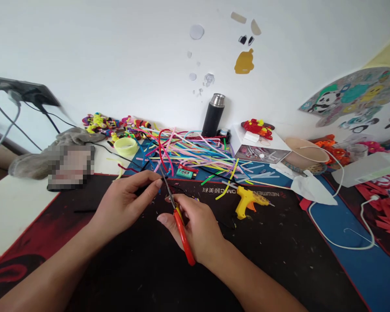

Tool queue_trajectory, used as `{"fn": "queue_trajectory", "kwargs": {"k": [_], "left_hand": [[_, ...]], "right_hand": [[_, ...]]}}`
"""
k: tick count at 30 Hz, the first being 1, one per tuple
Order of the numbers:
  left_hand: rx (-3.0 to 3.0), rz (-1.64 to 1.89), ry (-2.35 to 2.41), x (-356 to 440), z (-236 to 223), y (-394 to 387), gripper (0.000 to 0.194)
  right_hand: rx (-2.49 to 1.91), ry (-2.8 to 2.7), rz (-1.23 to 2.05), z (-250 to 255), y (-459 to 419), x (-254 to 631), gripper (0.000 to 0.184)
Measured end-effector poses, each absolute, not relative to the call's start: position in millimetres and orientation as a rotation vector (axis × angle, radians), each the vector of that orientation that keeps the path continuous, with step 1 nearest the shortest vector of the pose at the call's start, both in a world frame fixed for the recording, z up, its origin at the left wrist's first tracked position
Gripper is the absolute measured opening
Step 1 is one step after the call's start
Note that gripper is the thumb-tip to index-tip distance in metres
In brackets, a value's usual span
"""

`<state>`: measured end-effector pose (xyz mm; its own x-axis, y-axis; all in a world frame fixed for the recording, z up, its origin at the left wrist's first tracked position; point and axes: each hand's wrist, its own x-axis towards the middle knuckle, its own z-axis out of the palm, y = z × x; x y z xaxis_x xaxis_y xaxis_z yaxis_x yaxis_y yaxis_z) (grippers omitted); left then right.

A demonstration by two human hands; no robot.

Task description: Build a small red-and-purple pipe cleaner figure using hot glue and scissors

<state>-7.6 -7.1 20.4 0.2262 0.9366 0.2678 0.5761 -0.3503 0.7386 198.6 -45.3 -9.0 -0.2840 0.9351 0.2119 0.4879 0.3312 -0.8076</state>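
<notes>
My right hand (199, 221) is wrapped around a pair of scissors (184, 240) with red handles. The blades point up and away from me, their tips beside the fingertips of my left hand (129, 199). Thumb and forefinger of that left hand are pinched together; what they hold is too small and dark to make out. Just beyond both hands lies a heap of coloured pipe cleaners (195, 149), with a small green lighter (185, 172) at its near edge. A yellow hot glue gun (247, 201) lies on the dark mat to the right of my right hand.
A black thermos (213, 117) stands against the wall. Left of the heap are a pale yellow tape roll (126, 148) and a grey cloth item (64, 147). To the right are a white box (260, 145), a beige bowl (307, 151) and a white cable (338, 247).
</notes>
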Motion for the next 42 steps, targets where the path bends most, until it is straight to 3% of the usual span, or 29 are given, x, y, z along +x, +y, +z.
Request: {"fn": "queue_trajectory", "kwargs": {"k": [42], "left_hand": [[2.076, 0.876, 1.379, -17, 18, -1, 0.033]], "right_hand": [[-1.297, -1.891, 0.942, -6, -44, 197, 0.017]]}}
